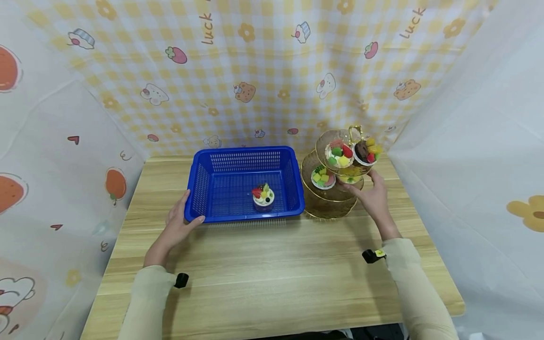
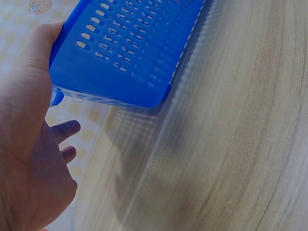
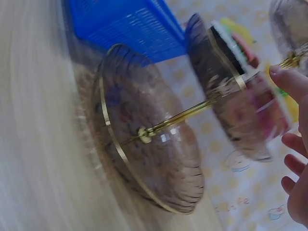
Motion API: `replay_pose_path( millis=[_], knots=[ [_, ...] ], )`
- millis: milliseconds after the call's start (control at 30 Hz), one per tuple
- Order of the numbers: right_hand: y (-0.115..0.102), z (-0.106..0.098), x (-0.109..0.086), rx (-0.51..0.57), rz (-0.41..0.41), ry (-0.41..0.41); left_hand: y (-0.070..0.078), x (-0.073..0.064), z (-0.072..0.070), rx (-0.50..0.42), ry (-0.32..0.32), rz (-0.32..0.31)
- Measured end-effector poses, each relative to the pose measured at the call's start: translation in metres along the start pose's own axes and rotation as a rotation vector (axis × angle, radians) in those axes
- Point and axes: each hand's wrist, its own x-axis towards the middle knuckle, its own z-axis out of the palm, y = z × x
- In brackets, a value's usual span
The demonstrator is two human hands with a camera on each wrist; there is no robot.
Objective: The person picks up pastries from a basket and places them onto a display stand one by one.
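A blue plastic basket (image 1: 244, 218) stands on the table, with one fruit-topped cupcake (image 1: 263, 198) inside at the front right. My left hand (image 1: 176, 224) holds its front left corner; in the left wrist view the thumb lies at the rim and some fingers extend below. To the right rises a gold-rimmed, three-tier stand (image 1: 329, 210). My right hand (image 1: 371, 196) reaches around a yellow-topped cupcake (image 1: 350, 180) on the middle tier, partly hidden by the top tier. Beside it sits a cupcake with yellow and green cubes (image 1: 323, 178). The right fingers look spread in the right wrist view.
On the top tier are a white-creamed cupcake (image 1: 340, 155) and a chocolate one (image 1: 364, 152), near a gold handle (image 1: 355, 133). A checked cloth (image 1: 255, 61) hangs behind the wooden table (image 1: 272, 278). Basket and stand are close together.
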Motion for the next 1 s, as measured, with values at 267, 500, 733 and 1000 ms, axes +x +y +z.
replay_pose_path(
  millis=[267,500,733,1000],
  knots=[
    [-0.010,-0.008,-0.022,0.006,-0.004,0.033,0.002,0.000,-0.002,0.003,-0.005,-0.017],
    [-0.019,0.015,-0.062,0.040,-0.127,0.236,0.003,0.000,-0.002,0.007,-0.016,-0.014],
    [-0.037,0.042,-0.083,0.064,-0.364,0.221,0.001,-0.001,-0.002,-0.001,-0.007,-0.008],
    [-0.071,0.065,-0.083,-0.049,-0.364,-0.117,0.002,0.000,-0.001,-0.005,-0.007,0.002]
  ],
)
